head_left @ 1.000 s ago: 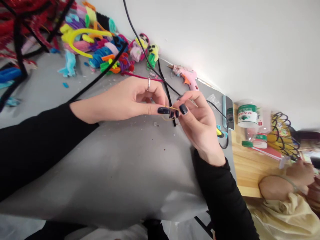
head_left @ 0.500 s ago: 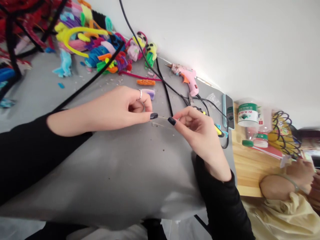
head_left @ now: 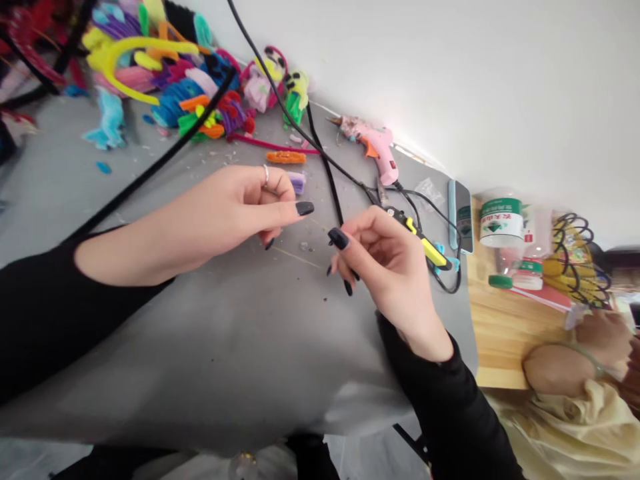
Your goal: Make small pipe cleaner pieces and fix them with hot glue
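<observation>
A thin, yellowish thread (head_left: 300,258) stretches in two strands between my hands, above the grey table. My left hand (head_left: 245,210), with a ring on one finger, pinches it between thumb and fingers. From the other side my right hand (head_left: 387,267) grips it with its thumb against the index finger; its lower fingers curl beside the second strand. Whether the strands form one loop I cannot tell. Just behind the left fingertips lie a purple bundle (head_left: 297,183) and an orange fuzzy piece (head_left: 286,157).
Yellow-and-black pliers (head_left: 431,252) lie behind my right hand, near a pink glue gun (head_left: 376,147) with its cord. A phone (head_left: 463,217) leans at the right edge. Colourful pipe cleaners (head_left: 180,103) pile up at back left. Bottles (head_left: 501,220) and a co-worker's arm (head_left: 557,370) are farther right.
My hands have drawn slightly apart, and the fingers under both thumbs have spread lower. Two strands now show clearly between them. The view has shifted slightly.
</observation>
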Action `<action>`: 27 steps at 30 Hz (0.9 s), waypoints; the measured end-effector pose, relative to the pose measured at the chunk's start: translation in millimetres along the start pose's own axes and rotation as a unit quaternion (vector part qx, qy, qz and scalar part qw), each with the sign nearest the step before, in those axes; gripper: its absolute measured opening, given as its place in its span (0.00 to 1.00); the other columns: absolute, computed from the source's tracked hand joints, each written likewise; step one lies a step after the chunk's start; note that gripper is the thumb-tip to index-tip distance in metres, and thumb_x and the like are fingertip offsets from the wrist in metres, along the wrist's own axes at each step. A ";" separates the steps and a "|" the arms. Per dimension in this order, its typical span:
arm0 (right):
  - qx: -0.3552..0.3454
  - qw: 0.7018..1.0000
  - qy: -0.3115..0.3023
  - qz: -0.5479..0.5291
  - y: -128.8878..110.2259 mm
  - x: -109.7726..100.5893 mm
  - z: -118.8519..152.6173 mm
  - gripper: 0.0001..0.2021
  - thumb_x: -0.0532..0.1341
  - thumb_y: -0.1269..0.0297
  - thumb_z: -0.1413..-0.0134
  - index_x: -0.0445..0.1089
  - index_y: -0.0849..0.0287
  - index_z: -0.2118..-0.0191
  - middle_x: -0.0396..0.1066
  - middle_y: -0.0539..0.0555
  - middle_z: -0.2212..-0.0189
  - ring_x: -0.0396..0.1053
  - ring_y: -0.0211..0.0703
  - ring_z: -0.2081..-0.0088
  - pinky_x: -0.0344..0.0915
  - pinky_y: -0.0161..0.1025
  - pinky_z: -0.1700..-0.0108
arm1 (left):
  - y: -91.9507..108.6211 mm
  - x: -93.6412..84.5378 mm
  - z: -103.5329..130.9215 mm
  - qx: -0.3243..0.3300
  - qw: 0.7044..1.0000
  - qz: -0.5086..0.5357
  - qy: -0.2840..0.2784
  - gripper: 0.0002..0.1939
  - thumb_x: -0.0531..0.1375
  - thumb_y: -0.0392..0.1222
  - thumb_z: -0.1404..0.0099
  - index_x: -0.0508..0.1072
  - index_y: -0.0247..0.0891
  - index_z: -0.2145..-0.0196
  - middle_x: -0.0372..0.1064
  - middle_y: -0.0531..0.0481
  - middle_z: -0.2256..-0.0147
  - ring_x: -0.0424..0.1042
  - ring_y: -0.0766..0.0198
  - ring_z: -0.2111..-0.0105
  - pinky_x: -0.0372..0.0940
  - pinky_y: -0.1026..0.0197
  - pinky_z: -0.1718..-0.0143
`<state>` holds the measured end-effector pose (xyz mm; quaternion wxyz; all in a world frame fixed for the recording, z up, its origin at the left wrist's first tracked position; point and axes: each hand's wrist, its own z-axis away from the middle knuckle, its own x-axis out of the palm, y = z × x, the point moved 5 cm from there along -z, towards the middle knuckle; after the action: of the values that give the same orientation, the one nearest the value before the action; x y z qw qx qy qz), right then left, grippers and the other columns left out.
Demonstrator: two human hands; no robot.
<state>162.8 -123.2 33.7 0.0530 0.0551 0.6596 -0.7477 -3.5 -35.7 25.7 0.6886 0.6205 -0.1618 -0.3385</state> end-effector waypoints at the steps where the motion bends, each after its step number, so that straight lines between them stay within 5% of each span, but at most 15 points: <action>1: -0.016 1.000 0.005 -0.021 -1.5 -0.9 0.2 0.17 0.68 0.48 0.37 0.67 0.55 0.64 0.66 0.44 0.77 0.62 0.32 0.78 0.61 0.32 0.75 | -1.2 -0.3 0.2 -0.011 1.000 -0.015 0.005 0.12 0.59 0.46 0.36 0.64 0.40 0.74 0.63 0.58 0.81 0.60 0.71 0.81 0.55 0.66 0.77; 5: -0.043 0.998 0.042 -0.023 -2.3 -4.3 0.6 0.14 0.70 0.52 0.38 0.68 0.54 0.64 0.63 0.43 0.76 0.59 0.31 0.79 0.59 0.31 0.77 | 0.2 0.2 3.1 -0.003 0.999 -0.051 0.012 0.10 0.59 0.47 0.37 0.63 0.41 0.71 0.56 0.62 0.83 0.52 0.72 0.82 0.49 0.68 0.79; 12: -0.035 0.981 0.058 0.181 7.5 2.9 1.9 0.02 0.63 0.66 0.36 0.70 0.56 0.62 0.61 0.42 0.76 0.57 0.30 0.78 0.56 0.32 0.73 | 7.8 3.0 9.3 0.086 0.955 -0.276 0.071 0.06 0.56 0.32 0.34 0.64 0.39 0.69 0.47 0.66 0.84 0.50 0.71 0.81 0.52 0.66 0.70; 21: -0.045 0.960 0.056 0.270 11.5 1.0 1.1 0.03 0.60 0.71 0.39 0.68 0.56 0.61 0.62 0.41 0.77 0.59 0.30 0.78 0.58 0.32 0.70 | -11.8 3.1 6.9 0.052 0.919 -0.386 0.057 0.04 0.57 0.35 0.34 0.69 0.43 0.67 0.63 0.58 0.81 0.65 0.62 0.79 0.51 0.60 0.73; 27: -0.044 0.950 0.068 0.301 10.4 0.9 0.4 0.05 0.60 0.74 0.43 0.67 0.56 0.67 0.62 0.41 0.79 0.61 0.32 0.78 0.59 0.32 0.69 | -15.6 2.6 6.1 0.057 0.921 -0.382 0.051 0.05 0.56 0.36 0.35 0.71 0.43 0.66 0.63 0.58 0.81 0.66 0.62 0.79 0.53 0.60 0.74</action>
<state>163.4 -124.9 23.4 0.2324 0.2993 0.6468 -0.6618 -9.7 -42.0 11.3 0.4778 0.6901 0.1033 -0.5337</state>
